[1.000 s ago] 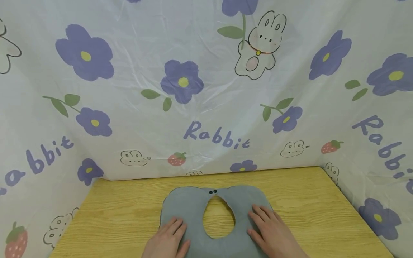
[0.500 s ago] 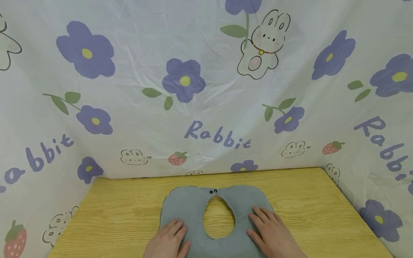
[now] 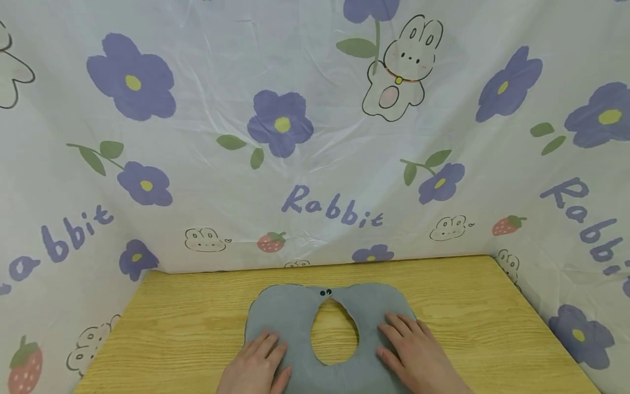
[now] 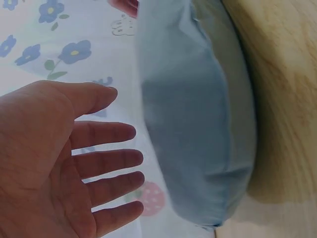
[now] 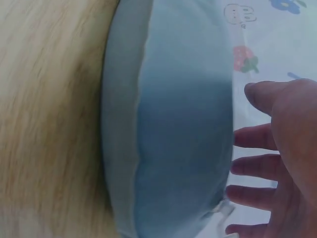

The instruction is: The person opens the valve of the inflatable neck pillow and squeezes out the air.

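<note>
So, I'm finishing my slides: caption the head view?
Left hand and right hand over a ring-shaped, grey-blue fabric neck pillow on a yellow wood-grain table.

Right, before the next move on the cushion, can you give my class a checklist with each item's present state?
1. Cushion lying on the table: ok.
2. Black dots uncovered: ok.
3. Left hand touching the cushion: not ok, the left wrist view shows a gap.
4. Right hand touching it: cannot tell, fingertips meet its outline.
5. Cushion's underside clean: cannot tell, hidden.
</note>
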`<state>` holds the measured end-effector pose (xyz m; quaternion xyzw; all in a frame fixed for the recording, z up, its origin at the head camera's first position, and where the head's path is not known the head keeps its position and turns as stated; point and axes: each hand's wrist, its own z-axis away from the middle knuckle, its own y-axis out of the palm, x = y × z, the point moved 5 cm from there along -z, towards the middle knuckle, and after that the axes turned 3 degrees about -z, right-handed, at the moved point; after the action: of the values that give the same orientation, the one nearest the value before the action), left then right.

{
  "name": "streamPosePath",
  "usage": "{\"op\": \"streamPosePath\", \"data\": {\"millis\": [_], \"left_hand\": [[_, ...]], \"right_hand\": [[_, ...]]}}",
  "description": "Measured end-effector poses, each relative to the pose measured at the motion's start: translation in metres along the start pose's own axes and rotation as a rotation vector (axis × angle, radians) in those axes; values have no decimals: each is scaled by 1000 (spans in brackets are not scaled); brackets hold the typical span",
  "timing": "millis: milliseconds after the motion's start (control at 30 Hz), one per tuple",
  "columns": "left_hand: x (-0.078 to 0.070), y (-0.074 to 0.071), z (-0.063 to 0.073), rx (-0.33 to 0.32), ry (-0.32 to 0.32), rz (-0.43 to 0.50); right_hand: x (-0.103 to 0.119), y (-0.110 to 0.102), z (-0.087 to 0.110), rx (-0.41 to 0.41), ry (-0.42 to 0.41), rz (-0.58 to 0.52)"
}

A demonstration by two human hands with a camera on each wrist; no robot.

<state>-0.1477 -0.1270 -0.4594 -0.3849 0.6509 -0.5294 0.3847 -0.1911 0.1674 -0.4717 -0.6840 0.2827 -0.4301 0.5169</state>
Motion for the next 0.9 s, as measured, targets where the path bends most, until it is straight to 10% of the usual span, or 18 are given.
{"op": "streamPosePath", "data": {"millis": [267, 500, 900], "left_hand": [[-8, -9, 5, -16, 75, -28], [-18, -6, 15, -332, 286, -201], [-23, 11, 22, -473, 269, -138]], "right_hand": [[17, -12, 10, -1, -73, 5], [19, -6, 18, -38, -99, 40], [9, 9, 26, -6, -60, 51]]}}
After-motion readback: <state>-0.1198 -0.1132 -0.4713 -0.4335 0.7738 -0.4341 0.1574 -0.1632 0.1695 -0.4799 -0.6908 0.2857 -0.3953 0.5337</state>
